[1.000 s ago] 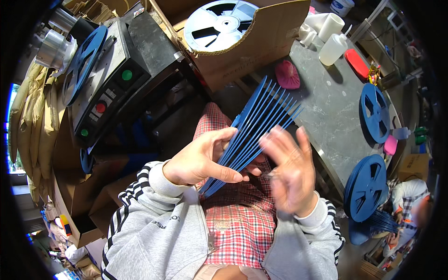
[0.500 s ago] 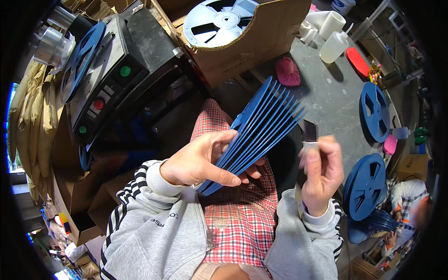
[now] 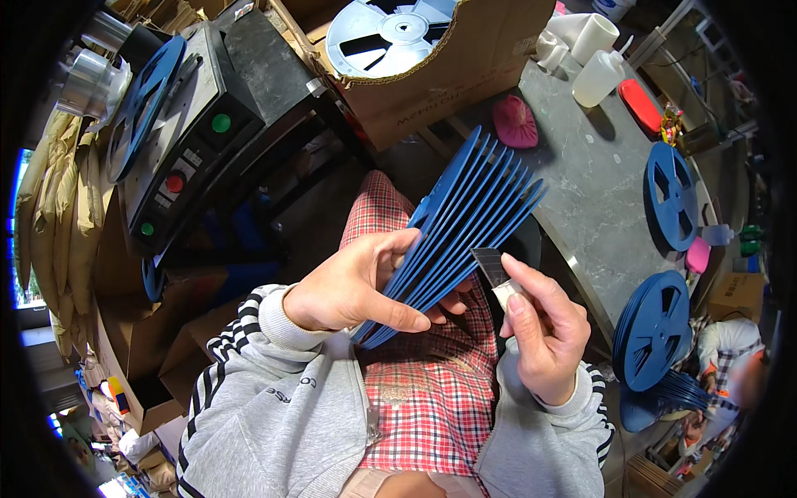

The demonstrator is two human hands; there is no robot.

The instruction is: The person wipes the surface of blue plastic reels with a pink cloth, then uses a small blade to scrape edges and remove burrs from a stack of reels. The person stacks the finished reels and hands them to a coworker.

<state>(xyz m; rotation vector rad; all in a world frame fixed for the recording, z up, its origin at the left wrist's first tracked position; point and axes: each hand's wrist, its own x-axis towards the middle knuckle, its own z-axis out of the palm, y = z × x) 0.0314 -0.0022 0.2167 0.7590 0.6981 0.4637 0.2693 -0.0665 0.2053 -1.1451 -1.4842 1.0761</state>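
Observation:
My left hand [image 3: 357, 286] is closed around the near edge of a fanned stack of thin blue plastic reel discs [image 3: 465, 212]. The discs tilt up and away over my lap, their far edges spread apart. In my right hand [image 3: 544, 328] a flat dark blade [image 3: 490, 264] with a pale wrapped grip is pinched between thumb and fingers. Its dark end lies close to the right side of the fan; whether it touches a disc I cannot tell.
Left stands a black machine [image 3: 207, 141] with coloured buttons and a blue reel. Ahead, a cardboard box [image 3: 448, 91] holds pale reels. On the grey table [image 3: 573, 199] are a squeeze bottle [image 3: 598, 79], pink pouch [image 3: 515, 122] and blue reels [image 3: 671, 197]. Another person [image 3: 726, 365] sits far right.
My right hand has moved left and slightly down, bringing the blade from over the table's edge to beside the discs. My left hand keeps its hold on the stack.

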